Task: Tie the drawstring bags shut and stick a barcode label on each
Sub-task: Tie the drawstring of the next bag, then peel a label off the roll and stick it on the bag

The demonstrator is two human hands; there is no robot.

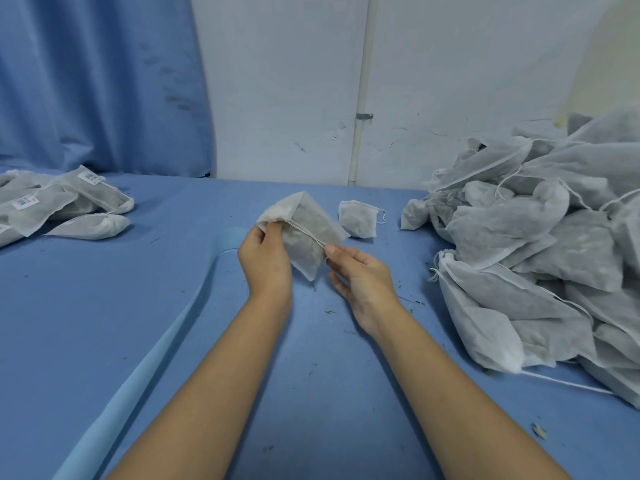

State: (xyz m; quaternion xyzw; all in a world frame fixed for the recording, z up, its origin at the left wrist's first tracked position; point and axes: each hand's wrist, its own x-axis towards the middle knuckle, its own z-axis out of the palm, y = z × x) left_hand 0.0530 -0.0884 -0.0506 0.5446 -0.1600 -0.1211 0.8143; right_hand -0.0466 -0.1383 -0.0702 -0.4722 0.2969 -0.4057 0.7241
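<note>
Left hand (265, 261) grip closed on bag (311, 216) mouth, right hand (360, 277) grip pinching the drawstring (306, 233) (taut between both hands)

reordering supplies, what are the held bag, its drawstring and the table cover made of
The held bag looks like thin white non-woven fabric, matte and semi-sheer, dark contents showing through. Its drawstring: thin off-white cord, fibre unclear. The table cover: blue matte cloth, judging by its folded ridge.
</note>
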